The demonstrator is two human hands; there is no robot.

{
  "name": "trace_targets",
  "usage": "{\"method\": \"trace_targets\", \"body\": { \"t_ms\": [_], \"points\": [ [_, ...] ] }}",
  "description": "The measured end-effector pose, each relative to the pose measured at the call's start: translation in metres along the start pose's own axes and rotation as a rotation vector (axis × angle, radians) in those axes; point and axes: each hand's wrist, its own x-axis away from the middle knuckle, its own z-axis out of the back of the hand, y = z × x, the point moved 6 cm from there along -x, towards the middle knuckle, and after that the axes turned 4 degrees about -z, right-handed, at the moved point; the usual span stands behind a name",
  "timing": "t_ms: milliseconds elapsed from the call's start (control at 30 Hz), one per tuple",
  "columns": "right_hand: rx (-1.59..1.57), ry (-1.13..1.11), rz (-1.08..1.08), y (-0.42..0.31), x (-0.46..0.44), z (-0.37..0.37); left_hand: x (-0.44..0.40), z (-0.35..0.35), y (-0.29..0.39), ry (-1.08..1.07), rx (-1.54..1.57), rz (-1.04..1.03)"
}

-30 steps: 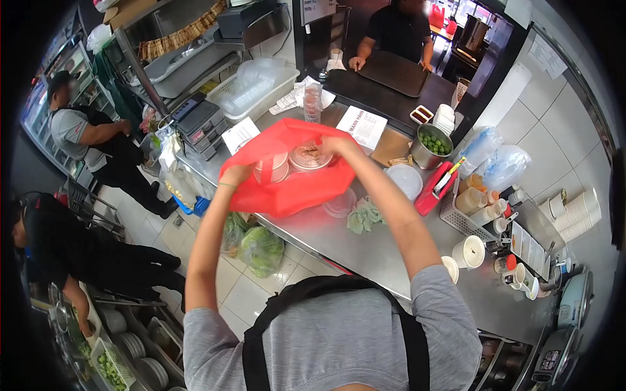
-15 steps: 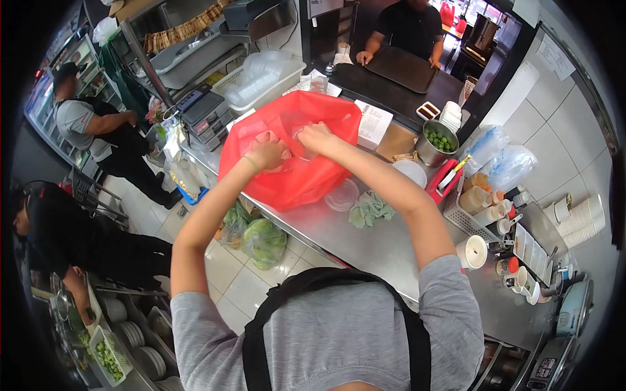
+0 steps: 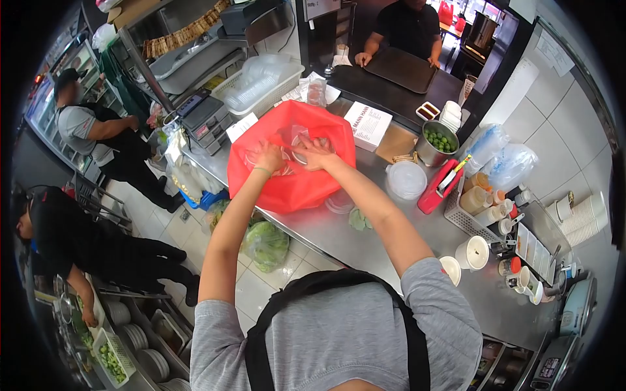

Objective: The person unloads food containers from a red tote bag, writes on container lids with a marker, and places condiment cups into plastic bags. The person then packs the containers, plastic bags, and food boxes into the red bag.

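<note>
A red plastic bag stands with its mouth wide on the steel counter. Both my hands reach into it. My left hand lies with outstretched fingers on a clear-wrapped item in the bag's left part. Beside it, my right hand rests with spread fingers on a round container in clear plastic. The lower parts of these items are hidden by the bag and my hands. A clear plastic lid and a green cloth lie on the counter just right of the bag.
A white printed box, a pot of green limes, a lidded tub and a sauce basket stand rightward. Beyond the bag is a basket of plastic containers. A person holds a tray; two others are at left.
My hands have gone from closed fingers at the bag's contents to flat, spread fingers on them. The bag's rim has sunk and opened wider around the items.
</note>
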Motion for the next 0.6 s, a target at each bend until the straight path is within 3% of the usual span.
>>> {"method": "trace_targets", "body": {
  "t_ms": [233, 267, 300, 367, 400, 467, 500, 567, 600],
  "points": [
    [0.032, -0.016, 0.021, -0.002, 0.008, 0.017, -0.039, -0.066, -0.028, -0.218, 0.031, -0.054],
    [0.106, -0.110, 0.010, -0.004, 0.007, 0.017, -0.012, -0.015, 0.004, -0.359, -0.164, -0.172],
    [0.178, -0.202, 0.002, -0.006, 0.011, 0.018, -0.001, -0.020, 0.005, -0.365, -0.179, -0.192],
    [0.390, -0.060, -0.014, -0.017, 0.026, 0.044, 0.008, -0.004, 0.010, -0.056, -0.003, -0.355],
    [0.484, -0.074, -0.033, -0.014, 0.032, 0.060, 0.046, 0.059, 0.052, -0.305, -0.285, -0.301],
    [0.638, -0.117, -0.060, -0.003, 0.042, 0.079, 0.063, 0.025, 0.044, -0.121, -0.145, -0.549],
    [0.701, -0.144, -0.072, 0.006, 0.044, 0.081, 0.072, 0.038, 0.048, -0.115, -0.144, -0.550],
    [0.858, -0.235, -0.110, 0.029, 0.054, 0.100, 0.113, 0.043, 0.056, -0.785, -0.210, -0.675],
    [0.910, -0.276, -0.120, 0.040, 0.058, 0.108, 0.109, 0.044, 0.049, -0.788, -0.204, -0.668]
  ]
}}
